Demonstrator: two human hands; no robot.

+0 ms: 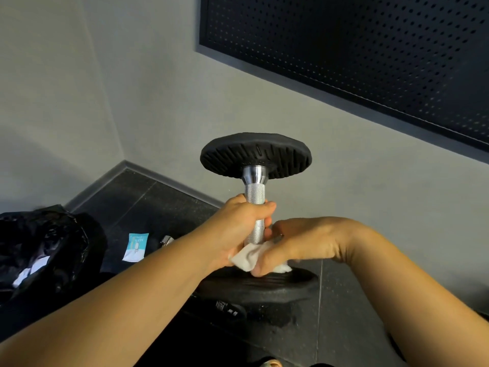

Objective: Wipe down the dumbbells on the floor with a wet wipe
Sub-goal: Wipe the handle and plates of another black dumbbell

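a grey wall (158, 102) fills most of the view and meets a second wall at a corner on the left. a dark perforated panel (357, 62) is mounted across its upper right. below, the dark tiled floor (148, 202) runs up to a grey baseboard (100, 181); bare tiles lie open toward the corner and on the right. at the left edge a crumpled black bag (53, 247) sits open on the floor, with white scraps (29, 271) inside. the dumbbell (255, 152) stands on end in the middle, just in front of the wall, one black plate up and the other down low. whether the lower plate rests on the floor cannot be told. the left grip (238, 223) is wrapped round the knurled metal handle. the right grip (304, 242) pinches a white wet wipe (248, 256) against the foot of the handle, at the lower plate. a pale wipe packet (135, 246) lies flat between bag and dumbbell, a small metal end (167, 239) just beside it.
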